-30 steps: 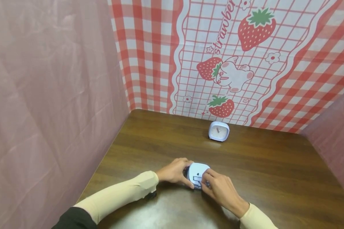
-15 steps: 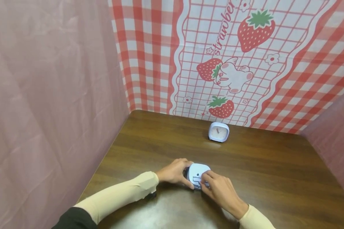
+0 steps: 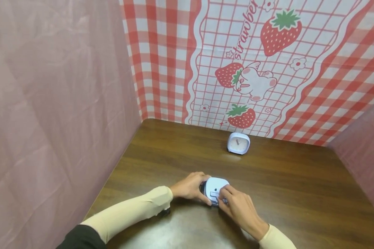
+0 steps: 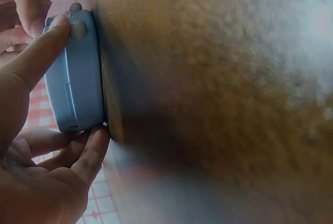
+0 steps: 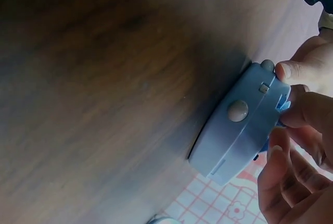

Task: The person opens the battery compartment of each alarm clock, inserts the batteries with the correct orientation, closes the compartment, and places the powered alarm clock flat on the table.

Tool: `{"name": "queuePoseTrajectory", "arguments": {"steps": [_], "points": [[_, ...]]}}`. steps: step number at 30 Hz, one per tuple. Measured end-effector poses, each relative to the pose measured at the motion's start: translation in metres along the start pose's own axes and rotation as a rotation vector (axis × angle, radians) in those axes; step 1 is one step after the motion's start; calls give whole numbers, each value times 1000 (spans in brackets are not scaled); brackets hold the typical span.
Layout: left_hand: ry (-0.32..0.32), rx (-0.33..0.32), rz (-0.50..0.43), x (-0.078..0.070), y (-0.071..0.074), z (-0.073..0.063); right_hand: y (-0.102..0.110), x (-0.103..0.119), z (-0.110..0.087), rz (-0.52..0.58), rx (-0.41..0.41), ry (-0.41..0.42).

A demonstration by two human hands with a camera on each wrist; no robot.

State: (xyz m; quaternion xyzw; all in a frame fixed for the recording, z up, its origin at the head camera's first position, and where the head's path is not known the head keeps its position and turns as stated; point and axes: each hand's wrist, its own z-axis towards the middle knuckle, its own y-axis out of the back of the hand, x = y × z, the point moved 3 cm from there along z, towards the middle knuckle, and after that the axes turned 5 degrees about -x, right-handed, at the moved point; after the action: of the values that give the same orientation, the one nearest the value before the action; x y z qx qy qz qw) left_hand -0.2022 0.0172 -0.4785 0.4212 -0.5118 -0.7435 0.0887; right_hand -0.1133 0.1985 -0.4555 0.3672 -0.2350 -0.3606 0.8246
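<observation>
A small pale-blue alarm clock (image 3: 216,182) lies face down on the table, its back turned up with a rectangular battery compartment (image 3: 213,194) showing. My left hand (image 3: 190,186) grips it from the left, thumb along the near side by a round foot and fingers at the far side. From the right, my right hand (image 3: 241,207) works at the compartment. In the right wrist view, thumb and forefinger pinch a small blue piece (image 5: 284,106), which looks like the battery cover, at the clock's back. The fingers hide much of it.
A second clock (image 3: 238,143), matching in shape, stands upright near the table's back edge, facing me. Behind it hangs a red-checked strawberry cloth (image 3: 162,62). Pink curtains (image 3: 62,103) close off the left and right sides of the wooden table (image 3: 162,148).
Both hands and the clock stay almost in place. The right fingers shift only slightly at the compartment, and the head view drifts a little.
</observation>
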Motion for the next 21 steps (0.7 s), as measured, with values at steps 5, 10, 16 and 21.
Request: {"name": "queuePoseTrajectory", "arguments": {"steps": [5, 10, 16, 21], "points": [[9, -1, 5, 0, -1, 0, 0, -1, -1, -17, 13, -8], [12, -3, 5, -1, 0, 0, 0, -1, 0, -28, 21, -27], [7, -13, 11, -1, 0, 0, 1, 2, 1, -55, 25, -41], [12, -12, 25, -1, -1, 0, 3, 5, 1, -79, 57, -47]]}}
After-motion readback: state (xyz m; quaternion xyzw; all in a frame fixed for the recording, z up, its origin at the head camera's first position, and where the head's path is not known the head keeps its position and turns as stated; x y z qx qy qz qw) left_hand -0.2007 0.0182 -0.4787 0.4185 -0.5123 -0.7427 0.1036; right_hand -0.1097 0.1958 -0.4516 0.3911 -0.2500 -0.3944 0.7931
